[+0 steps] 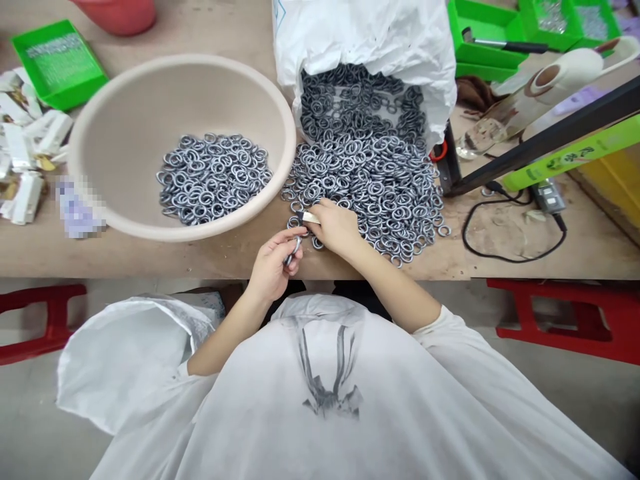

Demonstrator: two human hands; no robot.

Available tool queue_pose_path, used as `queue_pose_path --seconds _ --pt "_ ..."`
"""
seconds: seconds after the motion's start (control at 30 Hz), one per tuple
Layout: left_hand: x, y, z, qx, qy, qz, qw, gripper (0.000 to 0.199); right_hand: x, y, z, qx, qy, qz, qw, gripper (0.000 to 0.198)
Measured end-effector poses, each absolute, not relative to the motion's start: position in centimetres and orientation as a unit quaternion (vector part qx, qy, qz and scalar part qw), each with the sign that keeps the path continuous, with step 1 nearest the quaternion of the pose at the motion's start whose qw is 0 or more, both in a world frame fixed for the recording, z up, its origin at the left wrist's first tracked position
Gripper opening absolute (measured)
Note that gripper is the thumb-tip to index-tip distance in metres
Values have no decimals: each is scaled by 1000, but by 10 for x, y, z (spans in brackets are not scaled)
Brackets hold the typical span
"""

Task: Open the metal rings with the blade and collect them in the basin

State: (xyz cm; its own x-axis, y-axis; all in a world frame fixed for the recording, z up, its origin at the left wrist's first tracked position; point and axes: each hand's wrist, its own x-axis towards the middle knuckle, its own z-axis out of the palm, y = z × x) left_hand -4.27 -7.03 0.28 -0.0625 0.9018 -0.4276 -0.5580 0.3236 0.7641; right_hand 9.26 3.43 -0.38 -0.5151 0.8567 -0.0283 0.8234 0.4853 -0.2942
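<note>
My left hand (270, 267) is closed just in front of the table edge, with a grey metal ring (293, 250) pinched in its fingers. Beside it, my right hand (334, 227) is closed on a small pale piece with a dark end (309, 218); its exact kind does not show. The hands nearly meet at the near left side of a heap of metal rings (370, 187). This heap spills from a white sack (365, 33) lying on its side. To the left stands a large beige basin (120, 120), with more loose rings (215, 177) on its bottom.
Green trays (60, 63) hold small parts at the back left and right. White plastic pieces (23, 140) lie at the far left. A black metal bar (545, 140), a clear bottle (515, 107) and a black cable (467, 227) occupy the right. Red stools (560, 320) flank me.
</note>
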Motion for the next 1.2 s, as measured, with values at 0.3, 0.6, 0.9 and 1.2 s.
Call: queue_pose_path --seconds 0.3,0.6,0.9,1.2 --pt "-30 -59 3 185 475 550 662 40 118 12 12 -377 -620 621 294 41" --pt "4 -58 3 249 444 537 673 49 129 -19 1 -357 -577 617 399 54" --pt "-1 -60 7 228 438 506 707 52 131 -18 6 -354 -539 656 393 37" --pt "-3 -60 9 202 423 512 720 50 132 -20 2 -374 -627 542 417 38"
